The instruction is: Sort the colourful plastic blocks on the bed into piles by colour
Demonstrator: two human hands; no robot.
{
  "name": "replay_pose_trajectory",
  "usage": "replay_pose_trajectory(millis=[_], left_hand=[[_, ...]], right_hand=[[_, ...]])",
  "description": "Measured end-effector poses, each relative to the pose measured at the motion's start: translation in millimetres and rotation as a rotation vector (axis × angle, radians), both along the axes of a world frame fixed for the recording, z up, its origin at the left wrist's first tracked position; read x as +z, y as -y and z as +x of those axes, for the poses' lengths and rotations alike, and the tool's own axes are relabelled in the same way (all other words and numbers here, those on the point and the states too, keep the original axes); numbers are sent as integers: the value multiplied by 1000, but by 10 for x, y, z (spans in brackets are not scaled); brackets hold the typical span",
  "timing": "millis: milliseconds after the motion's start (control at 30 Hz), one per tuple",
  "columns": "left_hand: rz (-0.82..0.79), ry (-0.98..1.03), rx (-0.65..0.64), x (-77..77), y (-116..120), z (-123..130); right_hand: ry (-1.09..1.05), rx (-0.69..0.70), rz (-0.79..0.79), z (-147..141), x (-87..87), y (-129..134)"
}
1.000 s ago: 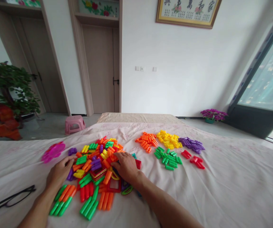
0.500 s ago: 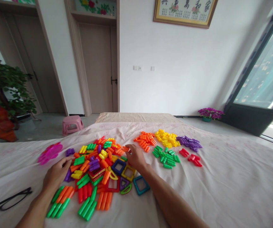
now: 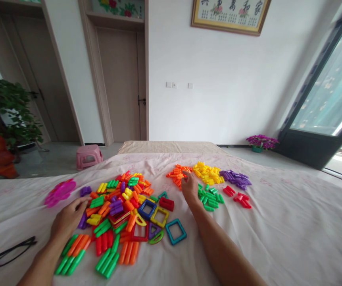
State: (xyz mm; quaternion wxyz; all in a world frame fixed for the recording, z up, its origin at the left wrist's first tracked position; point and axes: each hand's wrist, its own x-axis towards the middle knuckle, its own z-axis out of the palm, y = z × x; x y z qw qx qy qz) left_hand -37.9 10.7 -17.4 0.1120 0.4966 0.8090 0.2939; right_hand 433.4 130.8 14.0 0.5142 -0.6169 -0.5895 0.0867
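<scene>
A mixed heap of plastic building blocks (image 3: 116,206) in several colours lies on the cloth before me. At its left edge rests my left hand (image 3: 70,218), its fingers loosely bent and apart near a green block (image 3: 97,201), with nothing visible in them. My right hand (image 3: 190,188) reaches over the near side of the orange block pile (image 3: 175,173). Its fingers are pinched together, with orange at the tips; where the held block ends and the pile begins is hard to separate. Beside that hand lie green blocks (image 3: 211,198) and yellow blocks (image 3: 208,172).
Purple blocks (image 3: 236,179) and red blocks (image 3: 243,200) lie farther right. Hollow magnetic-looking frames, including a teal square (image 3: 176,231), border the heap's right side. A pink flower-shaped piece (image 3: 60,192) and black glasses (image 3: 13,252) are at left. Beyond the cloth stands a pink stool (image 3: 89,156).
My right hand has moved right from the heap to the orange pile, carrying an orange block. A red block it was covering now shows. My left hand has hardly moved.
</scene>
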Motion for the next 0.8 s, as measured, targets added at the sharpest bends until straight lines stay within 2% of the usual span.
replay_pose_trajectory(millis=[167, 333, 400, 500, 633, 800], left_hand=[[10, 26, 9, -6, -15, 12], [13, 30, 19, -19, -25, 1], [4, 29, 16, -18, -26, -4], [0, 17, 11, -5, -23, -3], [35, -11, 22, 18, -14, 16], [63, -27, 22, 31, -8, 34]], right_hand=[[19, 234, 52, -307, 50, 182], [229, 645, 65, -755, 253, 609], [338, 768, 73, -902, 329, 785], [508, 820, 47, -1062, 401, 971], [647, 843, -27, -1158, 430, 1046], [553, 760, -67, -1149, 370, 996]])
